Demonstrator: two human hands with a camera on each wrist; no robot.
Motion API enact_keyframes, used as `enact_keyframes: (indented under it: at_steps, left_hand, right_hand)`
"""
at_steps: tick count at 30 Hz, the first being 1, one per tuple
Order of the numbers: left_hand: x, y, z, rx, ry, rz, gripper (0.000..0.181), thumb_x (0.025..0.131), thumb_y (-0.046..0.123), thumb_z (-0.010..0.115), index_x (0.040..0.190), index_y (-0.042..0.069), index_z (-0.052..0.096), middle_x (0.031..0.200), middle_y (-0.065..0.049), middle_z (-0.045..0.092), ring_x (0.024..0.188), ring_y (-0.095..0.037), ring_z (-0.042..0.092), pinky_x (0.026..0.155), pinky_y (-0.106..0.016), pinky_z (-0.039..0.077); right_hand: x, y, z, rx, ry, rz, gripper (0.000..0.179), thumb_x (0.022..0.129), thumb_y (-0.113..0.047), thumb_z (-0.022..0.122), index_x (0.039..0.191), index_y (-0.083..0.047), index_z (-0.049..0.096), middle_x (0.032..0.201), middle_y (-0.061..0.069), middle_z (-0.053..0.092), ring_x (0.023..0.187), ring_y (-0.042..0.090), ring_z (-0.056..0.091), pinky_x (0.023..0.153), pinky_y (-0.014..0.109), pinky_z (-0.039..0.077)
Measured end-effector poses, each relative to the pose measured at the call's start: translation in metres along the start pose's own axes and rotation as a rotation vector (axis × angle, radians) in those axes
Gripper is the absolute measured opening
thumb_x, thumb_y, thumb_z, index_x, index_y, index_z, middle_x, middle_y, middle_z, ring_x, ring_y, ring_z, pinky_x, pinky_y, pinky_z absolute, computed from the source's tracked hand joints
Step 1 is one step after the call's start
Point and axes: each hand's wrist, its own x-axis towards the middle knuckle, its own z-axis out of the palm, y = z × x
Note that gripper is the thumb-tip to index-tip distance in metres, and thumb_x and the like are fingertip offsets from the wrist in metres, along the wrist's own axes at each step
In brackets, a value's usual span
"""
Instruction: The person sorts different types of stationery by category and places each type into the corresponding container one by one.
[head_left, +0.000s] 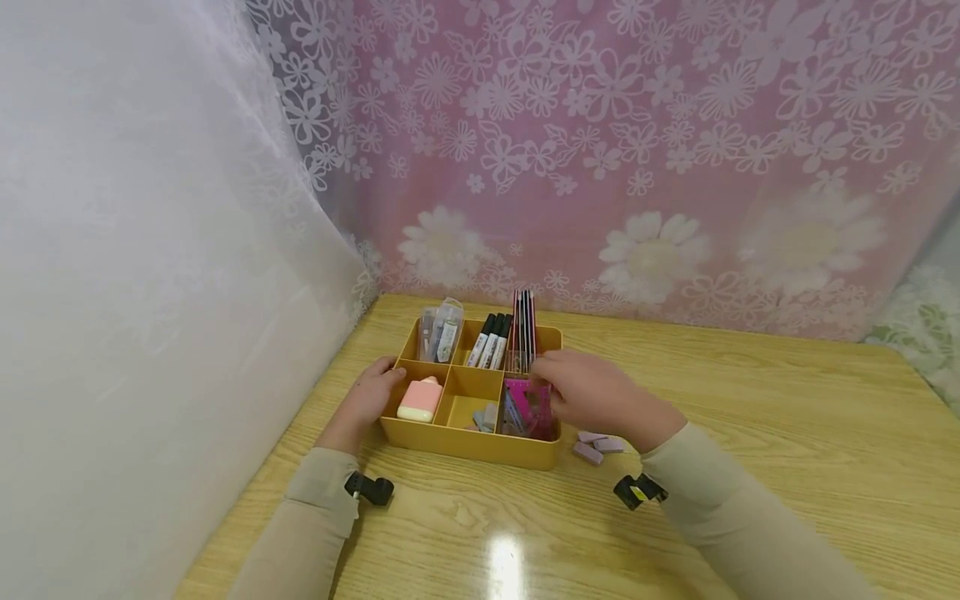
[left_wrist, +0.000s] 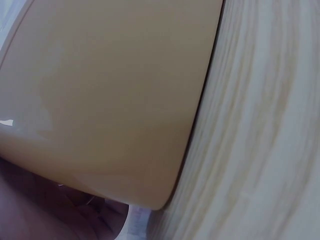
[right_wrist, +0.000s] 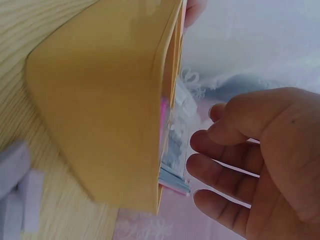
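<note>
A yellow six-compartment organizer (head_left: 468,442) stands on the table. My left hand (head_left: 371,392) grips its left side, thumb at the rim; in the left wrist view, the fingers (left_wrist: 107,217) lie against the outer wall. Over the right-hand compartments is my right hand (head_left: 588,392). The right wrist view shows its fingers (right_wrist: 220,202) slightly bent, apart and holding nothing. Below it is a magenta ruler-like piece (head_left: 538,404). Thin upright sheets or booklets (head_left: 523,329) stand behind, beside black-capped markers (head_left: 491,342). Clear plastic cases (head_left: 442,329) fill the back left compartment.
A pink-and-cream bottle-shaped item (head_left: 421,398) lies in the front left compartment. Small grey blocks (head_left: 486,417) sit in the front middle one. Purple blocks (head_left: 588,452) lie on the wooden table (head_left: 750,467), right of the organizer. White sheeting (head_left: 187,208) hangs at left, a flowered curtain (head_left: 562,192) behind.
</note>
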Motion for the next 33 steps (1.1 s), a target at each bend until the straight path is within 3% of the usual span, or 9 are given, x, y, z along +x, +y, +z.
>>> enact_keyframes:
  at_steps: [8,13,25,33]
  left_hand:
    - [0.000,0.000,-0.001,-0.008,0.002,-0.008,0.051,0.109,0.032,0.039,0.154,0.008,0.039,0.156,-0.018,0.038,0.144,-0.039,0.032,0.117,-0.059,0.023]
    - [-0.001,0.001,-0.001,0.001,0.002,-0.009,0.051,0.109,0.032,0.039,0.153,0.008,0.039,0.155,-0.019,0.039,0.143,-0.040,0.033,0.117,-0.059,0.024]
    - [-0.003,-0.001,0.000,-0.014,0.014,0.017,0.050,0.109,0.030,0.040,0.153,0.005,0.041,0.155,-0.020,0.039,0.144,-0.040,0.032,0.117,-0.059,0.022]
    - [-0.003,0.001,0.001,-0.012,0.008,0.026,0.049,0.109,0.029,0.040,0.152,0.004,0.042,0.154,-0.021,0.040,0.143,-0.041,0.033,0.117,-0.059,0.023]
  right_hand:
    - [-0.032,0.025,-0.002,-0.025,-0.001,0.046,0.027,0.086,0.001,0.058,0.103,-0.017,0.067,0.104,-0.006,0.064,0.086,0.012,0.060,0.068,0.031,0.050]
    - [-0.049,0.040,0.000,-0.017,0.007,0.077,0.026,0.085,0.002,0.060,0.101,-0.018,0.066,0.101,-0.006,0.064,0.085,0.013,0.060,0.070,0.034,0.051]
    - [-0.085,0.076,0.020,-0.016,-0.081,0.172,0.021,0.085,-0.004,0.068,0.104,-0.015,0.069,0.099,-0.004,0.062,0.081,0.011,0.058,0.067,0.035,0.050]
    - [-0.099,0.086,0.037,0.014,-0.153,0.218,0.019,0.086,-0.005,0.068,0.100,-0.017,0.071,0.097,-0.006,0.061,0.083,0.013,0.059,0.068,0.036,0.051]
